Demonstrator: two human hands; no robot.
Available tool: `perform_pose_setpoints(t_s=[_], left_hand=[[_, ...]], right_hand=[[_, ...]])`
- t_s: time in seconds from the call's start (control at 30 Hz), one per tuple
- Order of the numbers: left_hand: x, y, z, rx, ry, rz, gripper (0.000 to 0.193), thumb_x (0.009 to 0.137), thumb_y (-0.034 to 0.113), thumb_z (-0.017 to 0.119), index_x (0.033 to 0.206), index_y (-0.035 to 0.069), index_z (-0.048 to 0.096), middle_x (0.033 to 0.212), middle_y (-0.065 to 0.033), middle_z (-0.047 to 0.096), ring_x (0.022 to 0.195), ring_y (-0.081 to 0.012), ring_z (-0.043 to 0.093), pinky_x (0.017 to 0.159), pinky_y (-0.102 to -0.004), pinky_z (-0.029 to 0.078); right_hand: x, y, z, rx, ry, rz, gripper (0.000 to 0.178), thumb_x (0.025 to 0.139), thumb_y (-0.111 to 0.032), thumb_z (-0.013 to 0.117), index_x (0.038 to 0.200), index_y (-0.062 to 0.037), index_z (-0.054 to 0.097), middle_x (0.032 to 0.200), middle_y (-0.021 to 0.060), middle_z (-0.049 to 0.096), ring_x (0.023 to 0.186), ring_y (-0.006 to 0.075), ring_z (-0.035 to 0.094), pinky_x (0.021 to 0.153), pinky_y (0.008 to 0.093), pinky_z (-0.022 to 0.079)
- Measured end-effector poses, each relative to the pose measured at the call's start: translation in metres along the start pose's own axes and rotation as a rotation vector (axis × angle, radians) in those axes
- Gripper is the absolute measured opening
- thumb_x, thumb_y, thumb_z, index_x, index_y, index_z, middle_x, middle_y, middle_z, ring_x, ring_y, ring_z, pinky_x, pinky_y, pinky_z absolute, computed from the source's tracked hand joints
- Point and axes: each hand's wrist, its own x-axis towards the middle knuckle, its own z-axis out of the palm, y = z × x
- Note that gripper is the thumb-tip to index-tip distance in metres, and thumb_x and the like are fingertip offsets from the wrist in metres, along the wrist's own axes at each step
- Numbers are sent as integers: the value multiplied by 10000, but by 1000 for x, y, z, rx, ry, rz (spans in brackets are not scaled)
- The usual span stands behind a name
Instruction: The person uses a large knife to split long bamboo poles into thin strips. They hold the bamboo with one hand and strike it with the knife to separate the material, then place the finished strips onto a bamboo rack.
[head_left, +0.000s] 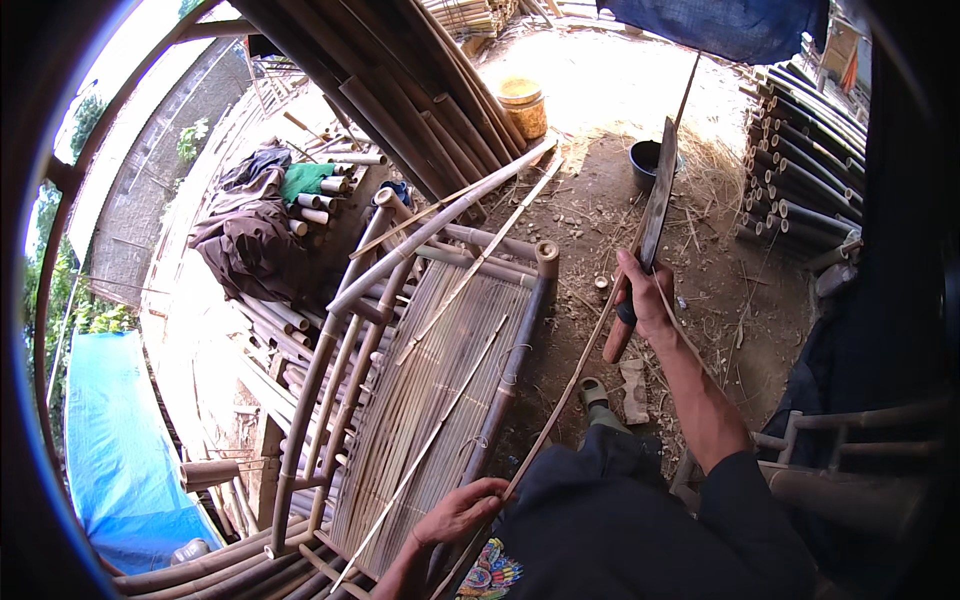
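bamboo strip [560, 400], thin and long, runs from the left hand [460, 512], whose fingers pinch its lower end by the knee, up to the right hand [645, 295], fist clamped on a long blade [655, 195]; a slip could send the edge toward the sandalled foot [592, 392]. bamboo bench frame [430, 350] crowds the left; black pot [645, 160] and stacked poles [800, 170] lie beyond, right.

A long dark machete [655, 205] stands upright; a thin pale bamboo strip [565, 395] slants beneath it.

Sunlit dirt yard [600, 70], stacked bamboo poles [800, 170] at right, blue tarp [115, 450] at left, grey wall [150, 190] beyond.
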Motion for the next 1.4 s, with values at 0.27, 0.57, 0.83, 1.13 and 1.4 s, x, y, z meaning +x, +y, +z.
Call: perform_pose_setpoints(t_s=[0.27,0.57,0.83,1.13,1.4], left_hand=[[199,139,43,-272,248,217,435,1004,279,472,1363,34,463,815,-1,589,626,-46,528,545,-178,408],[226,165,54,-299,356,244,396,994,190,494,1353,23,486,680,76,413,570,-15,351,490,-181,263],[223,162,53,-305,343,162,429,994,214,507,1379,31,458,668,96,394,542,1,328,472,-176,229],[159,119,42,-375,174,116,455,992,217,498,1376,-20,435,623,85,386,508,-8,323,464,-183,230],[124,100,15,-412,130,45,437,997,186,466,1370,-41,430,612,65,395,506,-19,343,470,-181,259]], right_hand=[[15,-18,7,-211,-313,-70,291,923,-344,615,833,-75,553,574,-9,524,475,79,499,451,239,398],[40,-17,-60,-1019,-359,-730,599,846,-661,510,785,-65,504,597,134,557,593,341,629,506,437,478],[36,-10,-58,-1030,-348,-556,623,856,-702,444,798,-88,535,610,116,600,573,311,648,531,439,523],[106,-30,-105,-1126,-4,-285,637,872,-715,390,824,-102,558,547,124,582,570,328,656,490,435,496],[88,-25,-88,-1061,-263,-373,620,879,-704,390,817,-105,538,547,90,560,511,267,630,482,400,510]])
